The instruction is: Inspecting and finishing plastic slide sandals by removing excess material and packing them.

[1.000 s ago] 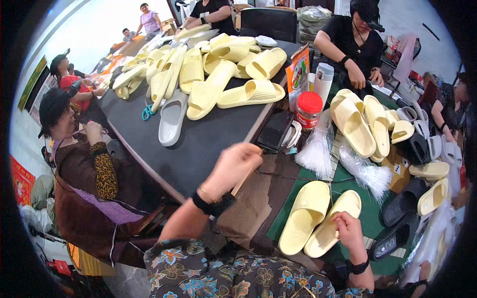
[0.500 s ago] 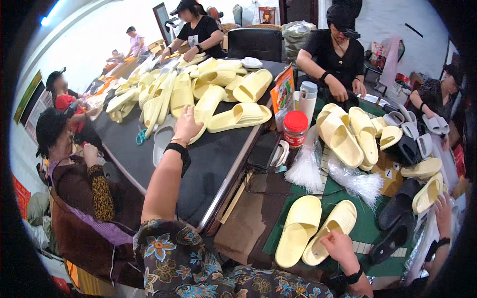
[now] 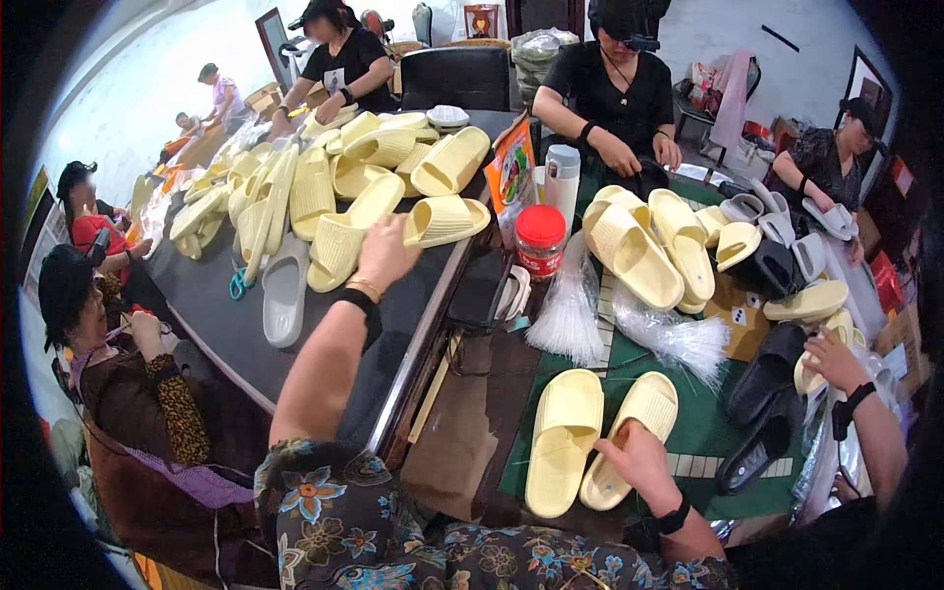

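My left hand [image 3: 386, 253] reaches over the dark table. Its fingers close round the near end of a pale yellow slipper [image 3: 449, 222], hiding that end. Another yellow slipper [image 3: 339, 251] lies just left of it, and a grey slipper [image 3: 285, 295] farther left. My right hand [image 3: 641, 460] lies over a yellow slipper [image 3: 608, 484] on the green mat. The thumb points left, apart from the fingers, and the fingertips are partly hidden at the strap's opening. Its matching yellow slipper [image 3: 565, 442] sits beside it, with thin clear strands near the two.
Yellow slippers are heaped at the table's far side, with teal scissors [image 3: 237, 283] nearby. A red-lidded jar [image 3: 541, 241], a white bottle [image 3: 562, 192] and bundles of clear plastic strands [image 3: 570, 320] stand or lie ahead. Black slippers [image 3: 767, 379] and a co-worker's hand [image 3: 836, 362] are at right.
The view has shifted right. My left hand has moved right, onto the end of the yellow slipper. My right hand's thumb has spread from a pinch, and the hand stays over the same slipper.
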Demonstrator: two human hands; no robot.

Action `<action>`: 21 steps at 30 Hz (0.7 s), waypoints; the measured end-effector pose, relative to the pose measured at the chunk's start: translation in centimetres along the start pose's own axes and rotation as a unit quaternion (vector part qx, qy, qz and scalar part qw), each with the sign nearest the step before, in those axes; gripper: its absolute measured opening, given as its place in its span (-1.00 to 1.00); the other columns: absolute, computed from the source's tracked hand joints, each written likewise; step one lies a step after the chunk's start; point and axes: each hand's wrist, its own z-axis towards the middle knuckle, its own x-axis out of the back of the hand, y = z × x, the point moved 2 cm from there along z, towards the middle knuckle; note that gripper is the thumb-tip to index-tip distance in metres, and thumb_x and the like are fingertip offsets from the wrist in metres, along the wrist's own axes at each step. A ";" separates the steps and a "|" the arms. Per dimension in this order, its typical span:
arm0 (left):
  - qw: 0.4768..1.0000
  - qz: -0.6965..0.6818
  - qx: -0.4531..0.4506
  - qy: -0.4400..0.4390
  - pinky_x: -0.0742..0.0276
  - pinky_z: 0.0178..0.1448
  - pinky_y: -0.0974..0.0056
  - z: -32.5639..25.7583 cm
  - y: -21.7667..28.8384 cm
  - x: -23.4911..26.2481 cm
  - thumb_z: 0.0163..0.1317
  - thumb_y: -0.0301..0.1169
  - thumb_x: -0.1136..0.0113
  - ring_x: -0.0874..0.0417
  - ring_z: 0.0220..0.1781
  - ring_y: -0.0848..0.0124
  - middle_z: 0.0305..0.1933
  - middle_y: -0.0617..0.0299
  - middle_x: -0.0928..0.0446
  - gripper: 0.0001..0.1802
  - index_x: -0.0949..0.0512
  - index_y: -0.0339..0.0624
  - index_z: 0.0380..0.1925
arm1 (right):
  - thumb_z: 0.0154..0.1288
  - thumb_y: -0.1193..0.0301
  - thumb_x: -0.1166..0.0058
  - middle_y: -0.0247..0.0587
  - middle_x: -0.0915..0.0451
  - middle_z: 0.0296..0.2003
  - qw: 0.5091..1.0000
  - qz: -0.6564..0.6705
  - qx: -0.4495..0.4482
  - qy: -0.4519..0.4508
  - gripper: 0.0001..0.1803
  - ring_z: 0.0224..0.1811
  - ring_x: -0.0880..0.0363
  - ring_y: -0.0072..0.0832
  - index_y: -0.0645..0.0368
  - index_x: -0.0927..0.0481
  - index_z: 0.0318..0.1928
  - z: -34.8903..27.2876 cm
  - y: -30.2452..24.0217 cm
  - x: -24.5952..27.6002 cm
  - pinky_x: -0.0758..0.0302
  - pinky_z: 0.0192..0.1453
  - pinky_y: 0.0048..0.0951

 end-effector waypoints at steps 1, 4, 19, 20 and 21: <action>1.000 0.017 -0.020 0.015 -0.45 0.25 -0.01 0.0 0.7 -0.7 -0.03 -0.28 -0.36 -0.47 0.19 -0.07 0.17 -0.08 -0.47 -0.36 -0.46 -0.24 0.10 | 0.03 -0.06 -0.33 0.16 -0.65 -0.29 1.000 -0.010 -0.004 -0.006 -0.32 -0.23 -0.66 0.02 0.34 -0.52 -0.14 0.0 -0.1 0.0 -0.56 -0.12 -0.12; 0.993 0.046 0.026 -0.109 -0.33 0.35 0.00 0.8 1.7 -2.3 -0.05 -0.11 -0.39 -0.36 0.31 -0.09 0.29 -0.09 -0.41 -0.18 -0.40 -0.28 0.21 | -0.08 -0.16 -0.35 0.12 -0.66 -0.30 1.000 -0.031 -0.003 0.004 -0.22 -0.23 -0.67 -0.02 0.33 -0.54 -0.16 -0.2 -0.5 -0.1 -0.57 -0.12 -0.15; 0.940 -0.329 0.052 -0.078 -0.56 -0.16 0.32 -6.8 8.3 6.4 0.13 -0.37 -0.36 -0.65 -0.32 0.47 -0.33 0.03 -0.68 -0.64 -0.63 -0.37 -0.11 | 0.15 0.06 -0.15 0.10 -0.61 -0.52 0.996 -0.063 0.046 0.049 -0.56 -0.42 -0.63 0.04 0.28 -0.58 -0.41 0.5 -1.8 -1.3 -0.56 -0.29 -0.05; 0.951 -0.293 0.030 -0.094 -0.57 -0.15 0.31 -8.3 9.0 7.4 0.12 -0.37 -0.36 -0.68 -0.32 0.43 -0.33 0.02 -0.68 -0.64 -0.63 -0.37 -0.12 | 0.15 0.05 -0.14 0.09 -0.60 -0.53 0.996 -0.072 0.029 0.049 -0.55 -0.42 -0.63 0.04 0.27 -0.59 -0.43 0.7 -1.8 -1.4 -0.56 -0.30 -0.06; 0.956 -0.273 0.035 -0.105 -0.55 -0.18 0.34 -9.2 9.6 7.9 0.12 -0.35 -0.38 -0.63 -0.35 0.47 -0.36 0.05 -0.66 -0.65 -0.63 -0.39 -0.16 | 0.15 0.05 -0.13 0.09 -0.60 -0.55 0.995 -0.068 0.035 0.066 -0.55 -0.44 -0.62 0.05 0.26 -0.61 -0.47 0.7 -1.8 -1.3 -0.55 -0.32 -0.05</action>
